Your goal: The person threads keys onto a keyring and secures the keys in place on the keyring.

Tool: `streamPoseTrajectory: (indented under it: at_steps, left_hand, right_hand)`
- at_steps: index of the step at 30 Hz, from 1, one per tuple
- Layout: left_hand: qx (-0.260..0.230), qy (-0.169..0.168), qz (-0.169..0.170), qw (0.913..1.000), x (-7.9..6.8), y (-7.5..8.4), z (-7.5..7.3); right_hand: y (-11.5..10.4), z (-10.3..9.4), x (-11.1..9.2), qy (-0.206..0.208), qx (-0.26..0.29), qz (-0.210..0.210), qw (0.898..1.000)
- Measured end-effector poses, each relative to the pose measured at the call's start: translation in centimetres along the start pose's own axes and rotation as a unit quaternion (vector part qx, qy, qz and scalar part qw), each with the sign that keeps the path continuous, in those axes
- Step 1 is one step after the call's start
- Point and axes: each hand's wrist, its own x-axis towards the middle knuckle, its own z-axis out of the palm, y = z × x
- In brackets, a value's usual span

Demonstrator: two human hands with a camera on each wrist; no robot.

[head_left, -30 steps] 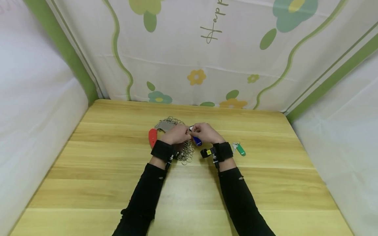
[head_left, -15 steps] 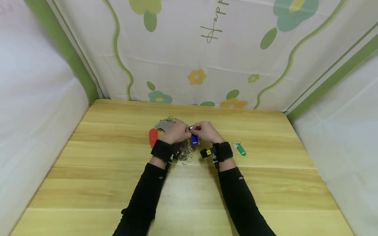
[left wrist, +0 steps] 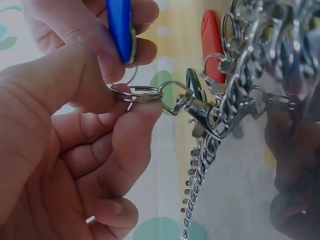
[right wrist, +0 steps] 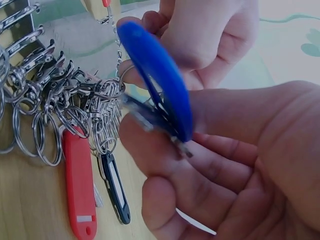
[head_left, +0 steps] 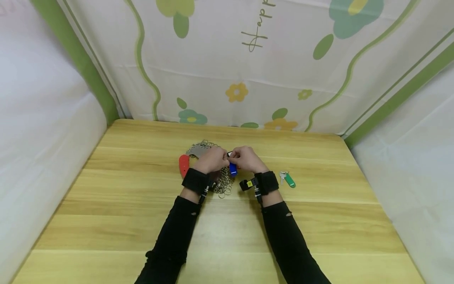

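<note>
In the left wrist view, my left hand pinches a split key ring between thumb and finger. That ring hangs from a swivel clasp on a metal key holder edged with several clasps and rings. My right hand, close beside the left, pinches a blue key tag with a blurred metal piece beneath it. A thin wire loop runs from the blue tag down to the split ring. A red key tag and a black key tag hang on neighbouring rings.
A green key tag with a silver key lies on the wooden table, right of my right wrist. The holder's red end piece shows left of my left hand. A patterned cloth hangs behind the table.
The blue key tag has swung from slanting rightward to pointing nearly straight toward me, turned by my right fingers. My left hand has stayed in place on the ring.
</note>
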Motion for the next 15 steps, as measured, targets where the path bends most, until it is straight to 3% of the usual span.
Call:
streamPoseTrajectory:
  at_steps: [15]
  left_hand:
    - [0.036, 0.016, 0.006, 0.9992, 0.0, 0.2, -0.1]
  right_hand:
    - [-1.2, 0.3, -0.2, 0.001, -0.059, -0.057, 0.997]
